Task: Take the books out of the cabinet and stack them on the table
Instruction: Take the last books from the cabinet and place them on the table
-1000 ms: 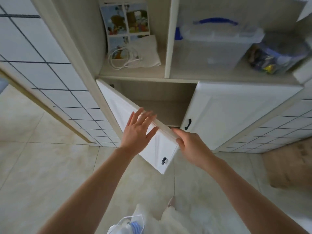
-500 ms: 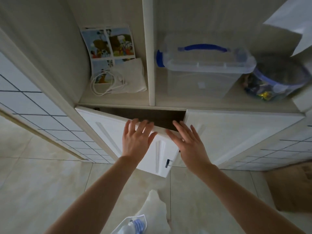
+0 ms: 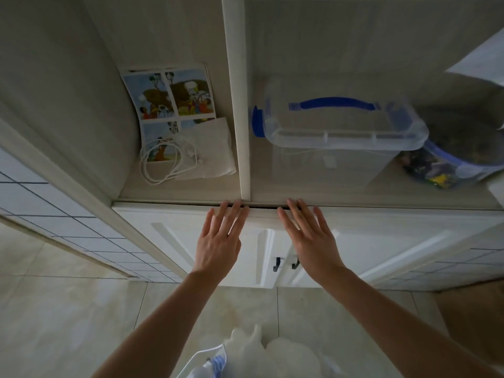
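Observation:
The two white lower cabinet doors are pushed to, with only a thin dark gap along their top edge. My left hand lies flat, fingers straight, on the left door. On the right door my right hand presses flat the same way. Small black handles sit where the doors meet. A thin picture book leans against the back of the open left shelf above. No table is in view.
A white cable and a folded cloth lie on the left shelf. A clear box with a blue handle and a round tub of small items fill the right shelf. Tiled floor lies below.
The left door was wide open and has swung closed under my hands. Both hands went from its edge to flat on the door fronts, and the view rose toward the shelves.

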The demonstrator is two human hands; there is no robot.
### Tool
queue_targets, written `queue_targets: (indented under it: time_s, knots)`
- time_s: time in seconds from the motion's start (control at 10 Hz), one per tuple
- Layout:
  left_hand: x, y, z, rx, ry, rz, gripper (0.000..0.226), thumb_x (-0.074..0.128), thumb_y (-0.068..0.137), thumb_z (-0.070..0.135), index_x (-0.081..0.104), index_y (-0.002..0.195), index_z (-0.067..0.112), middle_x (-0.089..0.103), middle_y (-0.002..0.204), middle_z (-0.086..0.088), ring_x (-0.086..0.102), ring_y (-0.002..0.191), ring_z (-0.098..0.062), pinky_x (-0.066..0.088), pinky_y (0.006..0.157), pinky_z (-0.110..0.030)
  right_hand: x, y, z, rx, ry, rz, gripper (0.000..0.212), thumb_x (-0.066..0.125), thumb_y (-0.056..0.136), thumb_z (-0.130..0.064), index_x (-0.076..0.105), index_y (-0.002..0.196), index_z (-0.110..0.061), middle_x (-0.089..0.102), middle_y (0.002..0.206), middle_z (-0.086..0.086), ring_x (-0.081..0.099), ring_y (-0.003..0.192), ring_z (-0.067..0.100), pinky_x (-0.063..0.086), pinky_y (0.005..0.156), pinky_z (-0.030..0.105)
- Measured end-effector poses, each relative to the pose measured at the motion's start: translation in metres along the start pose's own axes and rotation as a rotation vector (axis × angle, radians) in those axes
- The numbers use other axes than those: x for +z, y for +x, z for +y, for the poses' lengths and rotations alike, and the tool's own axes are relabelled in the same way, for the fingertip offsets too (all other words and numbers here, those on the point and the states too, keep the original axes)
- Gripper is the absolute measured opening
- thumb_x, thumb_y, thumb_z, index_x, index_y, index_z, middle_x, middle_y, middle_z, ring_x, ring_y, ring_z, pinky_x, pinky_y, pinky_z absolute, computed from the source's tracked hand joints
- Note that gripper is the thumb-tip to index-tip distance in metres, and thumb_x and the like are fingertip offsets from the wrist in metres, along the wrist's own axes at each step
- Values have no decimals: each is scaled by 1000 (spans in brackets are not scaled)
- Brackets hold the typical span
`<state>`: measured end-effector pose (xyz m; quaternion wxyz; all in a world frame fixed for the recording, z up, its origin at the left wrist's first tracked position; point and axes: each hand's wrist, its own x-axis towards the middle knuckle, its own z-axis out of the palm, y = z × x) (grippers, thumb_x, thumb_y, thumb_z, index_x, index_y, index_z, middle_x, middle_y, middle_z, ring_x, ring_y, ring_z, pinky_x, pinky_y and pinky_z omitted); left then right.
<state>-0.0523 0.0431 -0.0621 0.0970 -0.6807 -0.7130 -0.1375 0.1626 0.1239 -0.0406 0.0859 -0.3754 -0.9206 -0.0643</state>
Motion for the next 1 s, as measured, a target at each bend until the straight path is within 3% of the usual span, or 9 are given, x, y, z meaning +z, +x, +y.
queue_targets:
  time_s: [0.2,0.3,0.6,0.8,1.0]
  knots:
    - [1,2,4,-48,26,-39,89,61,77,4,17,153,18,13,161,-4,9,149,-25,12,120,-47,1,5,3,16,24,7,84,45,69,14,30,148,-10,33,153,12,32,140,32,28,113,52]
    - [2,5,4,-62,30,-62,91,62,76,2,16,154,18,11,161,-3,6,150,-25,9,120,-47,-2,11,5,18,45,4,84,58,66,10,38,144,-11,43,145,11,40,133,32,31,110,52]
    - [-2,5,5,-61,26,-102,93,60,77,3,11,154,18,9,162,-3,3,150,-25,10,121,-49,-4,12,0,35,55,-16,84,64,67,3,36,144,-12,40,144,8,36,133,30,26,113,51]
    - [-9,8,9,-69,-11,-125,91,60,77,7,12,154,19,9,161,-3,5,149,-26,8,120,-48,-12,7,-5,68,126,-40,77,61,73,2,33,145,-8,35,149,10,30,139,31,25,115,51]
    - [-22,-18,11,-132,-104,-56,72,58,79,4,35,146,15,25,158,-6,11,149,-27,23,118,-48,-21,-28,-13,151,213,-39,64,55,82,-1,36,143,-5,36,149,16,28,142,32,25,116,45]
